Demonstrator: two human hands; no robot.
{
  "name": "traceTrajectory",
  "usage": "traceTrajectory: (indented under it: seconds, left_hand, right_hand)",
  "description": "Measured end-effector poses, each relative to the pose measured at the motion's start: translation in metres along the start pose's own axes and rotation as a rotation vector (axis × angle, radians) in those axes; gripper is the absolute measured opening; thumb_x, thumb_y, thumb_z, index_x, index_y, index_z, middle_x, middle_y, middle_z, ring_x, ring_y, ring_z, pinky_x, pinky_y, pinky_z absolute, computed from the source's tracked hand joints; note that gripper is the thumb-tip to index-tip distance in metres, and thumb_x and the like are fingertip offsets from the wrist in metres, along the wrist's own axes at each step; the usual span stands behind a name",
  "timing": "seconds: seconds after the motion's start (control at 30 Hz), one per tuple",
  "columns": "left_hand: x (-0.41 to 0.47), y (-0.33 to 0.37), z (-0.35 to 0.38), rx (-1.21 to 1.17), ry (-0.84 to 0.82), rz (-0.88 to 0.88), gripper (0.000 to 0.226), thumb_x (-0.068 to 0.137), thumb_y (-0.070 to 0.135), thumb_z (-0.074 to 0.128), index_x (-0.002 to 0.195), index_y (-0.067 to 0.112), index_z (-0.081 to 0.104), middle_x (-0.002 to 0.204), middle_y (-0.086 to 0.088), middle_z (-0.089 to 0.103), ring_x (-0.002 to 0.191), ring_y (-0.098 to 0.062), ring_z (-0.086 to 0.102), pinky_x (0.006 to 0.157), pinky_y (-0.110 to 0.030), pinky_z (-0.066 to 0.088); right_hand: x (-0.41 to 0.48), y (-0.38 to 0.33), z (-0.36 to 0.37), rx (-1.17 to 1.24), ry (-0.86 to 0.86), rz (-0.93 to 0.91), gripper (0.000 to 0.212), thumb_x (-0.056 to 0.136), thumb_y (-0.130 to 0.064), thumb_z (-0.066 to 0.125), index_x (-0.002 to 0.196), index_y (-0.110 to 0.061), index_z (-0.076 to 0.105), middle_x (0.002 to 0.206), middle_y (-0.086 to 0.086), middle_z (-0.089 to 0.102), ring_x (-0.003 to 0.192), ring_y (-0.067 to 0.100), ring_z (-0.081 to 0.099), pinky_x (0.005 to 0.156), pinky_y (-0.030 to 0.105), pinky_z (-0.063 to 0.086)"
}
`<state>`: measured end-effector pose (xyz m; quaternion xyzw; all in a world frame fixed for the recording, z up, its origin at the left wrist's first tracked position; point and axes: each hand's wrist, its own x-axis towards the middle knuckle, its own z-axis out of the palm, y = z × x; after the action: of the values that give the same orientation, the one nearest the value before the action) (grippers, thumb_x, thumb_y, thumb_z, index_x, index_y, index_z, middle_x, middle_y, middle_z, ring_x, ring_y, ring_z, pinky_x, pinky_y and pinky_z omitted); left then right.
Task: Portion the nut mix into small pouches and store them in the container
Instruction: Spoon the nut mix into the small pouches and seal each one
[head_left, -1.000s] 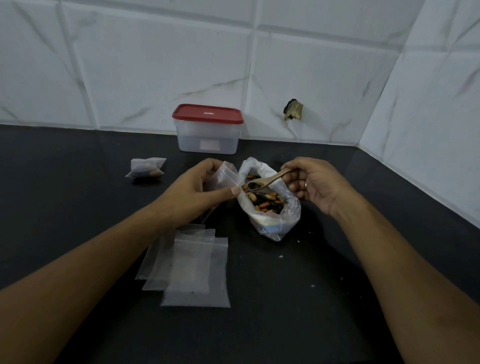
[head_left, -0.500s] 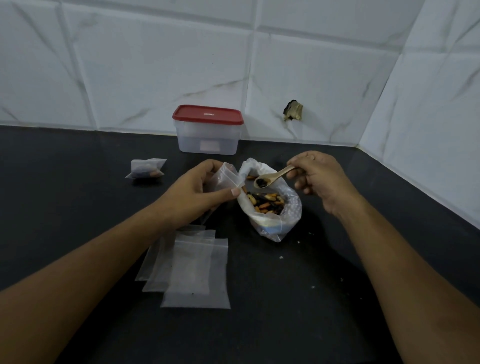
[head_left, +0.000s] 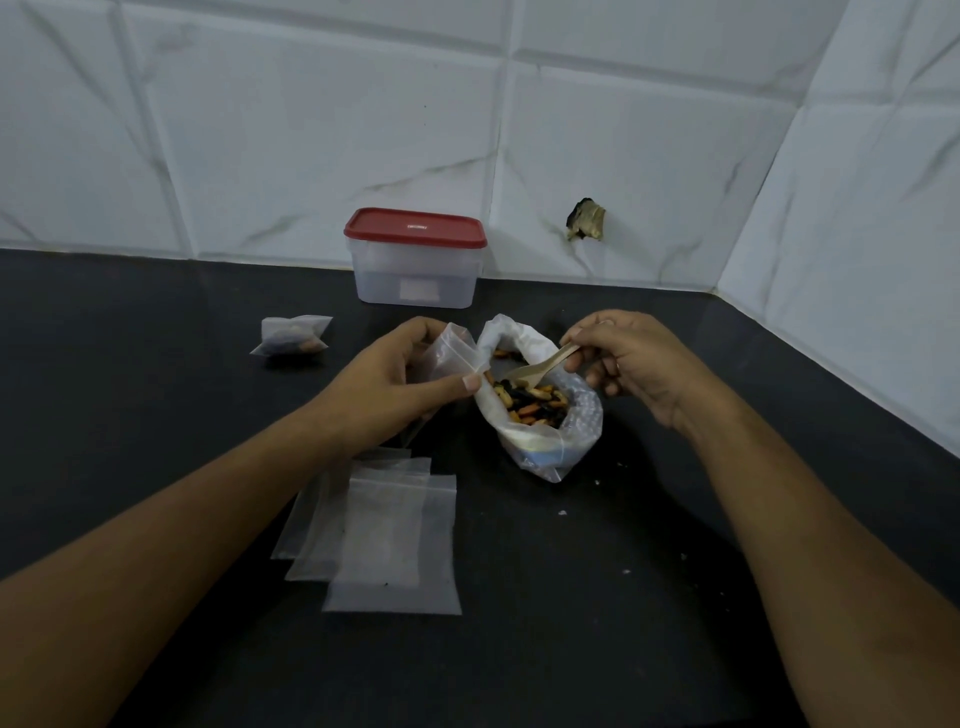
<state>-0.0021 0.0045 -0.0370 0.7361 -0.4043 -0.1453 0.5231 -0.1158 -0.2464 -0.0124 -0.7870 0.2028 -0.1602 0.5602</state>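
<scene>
An open plastic bag of nut mix (head_left: 545, 415) sits on the black counter (head_left: 571, 597) in the middle. My left hand (head_left: 387, 387) pinches a small clear pouch (head_left: 454, 353) just left of the bag's rim. My right hand (head_left: 631, 364) grips a small wooden spoon (head_left: 540, 366) whose bowl dips into the nuts. A clear container with a shut red lid (head_left: 415, 257) stands against the back wall. One filled pouch (head_left: 293, 336) lies to its left front.
Several empty clear pouches (head_left: 389, 535) lie fanned out in front of my left hand. Small crumbs (head_left: 562, 513) dot the counter right of them. White tiled walls close the back and right side, with a chipped hole (head_left: 586, 221) in the back wall.
The spoon, held lifted with a little mix over the bag half a second ago, has dropped back into the nuts. My left hand and its pouch have stayed put.
</scene>
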Motion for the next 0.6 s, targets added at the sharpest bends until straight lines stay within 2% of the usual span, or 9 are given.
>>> traceTrajectory:
  seconds: [0.17, 0.4, 0.6]
  left_hand:
    - [0.0010, -0.0028, -0.0009, 0.003, -0.009, -0.004, 0.061, 0.076, 0.050, 0.076, 0.131, 0.035, 0.056, 0.124, 0.012, 0.069, 0.114, -0.007, 0.067, 0.098, -0.040, 0.057]
    - [0.0021, -0.0044, -0.0016, 0.018, -0.003, -0.002, 0.061, 0.076, 0.051, 0.076, 0.132, 0.035, 0.056, 0.124, 0.011, 0.069, 0.114, -0.008, 0.067, 0.099, -0.041, 0.057]
    - [0.0016, -0.0045, -0.0018, 0.005, -0.006, -0.006, 0.060, 0.077, 0.050, 0.077, 0.130, 0.034, 0.057, 0.124, 0.009, 0.069, 0.112, -0.011, 0.068, 0.097, -0.044, 0.058]
  right_hand:
    - [-0.0011, 0.0014, 0.0015, 0.057, 0.034, 0.049, 0.017, 0.098, -0.015, 0.059, 0.099, -0.006, 0.074, 0.074, 0.007, 0.073, 0.053, 0.011, 0.053, 0.050, 0.024, 0.036]
    - [0.0009, 0.0052, 0.0098, 0.080, 0.018, 0.046, 0.015, 0.097, -0.015, 0.061, 0.096, -0.008, 0.074, 0.078, 0.009, 0.075, 0.050, 0.008, 0.049, 0.048, 0.022, 0.036]
    - [0.0019, 0.0057, 0.0073, 0.176, 0.042, 0.114, 0.019, 0.099, -0.017, 0.058, 0.097, -0.007, 0.074, 0.073, 0.005, 0.073, 0.051, 0.008, 0.048, 0.050, 0.022, 0.037]
